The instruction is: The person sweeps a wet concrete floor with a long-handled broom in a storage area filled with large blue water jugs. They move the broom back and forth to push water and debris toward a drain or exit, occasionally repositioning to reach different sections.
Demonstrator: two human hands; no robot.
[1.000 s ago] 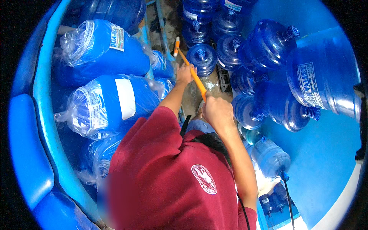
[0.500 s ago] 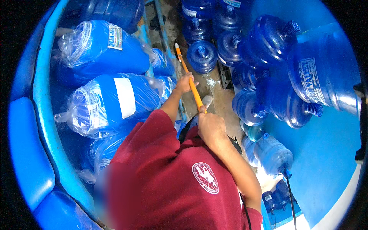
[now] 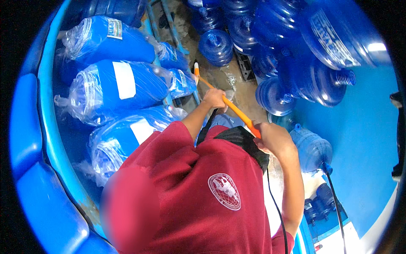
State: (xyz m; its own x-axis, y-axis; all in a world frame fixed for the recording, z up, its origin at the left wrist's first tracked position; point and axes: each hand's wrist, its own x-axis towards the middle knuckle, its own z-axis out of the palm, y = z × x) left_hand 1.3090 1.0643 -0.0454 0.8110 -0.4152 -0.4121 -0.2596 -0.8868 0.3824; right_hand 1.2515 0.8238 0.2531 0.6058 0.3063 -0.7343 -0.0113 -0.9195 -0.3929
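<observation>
Both hands are closed around an orange handle [image 3: 230,106], a long thin stick. The left hand [image 3: 215,98] wraps it farther along, toward the far end; the right hand [image 3: 274,139] clasps the near end, just in front of the maroon shirt [image 3: 203,186]. Between the two fists the stick shows as a bare orange stretch. Its long axis slants from near right to far left, and beyond the left hand it points to a pale tip [image 3: 196,66] over the wet floor [image 3: 224,78]. To the left, plastic-wrapped blue water jugs [image 3: 114,84] lie stacked on their sides. Far and right stand bare blue water bottles [image 3: 292,51], close together. A black cable [image 3: 335,199] runs down the right side.
</observation>
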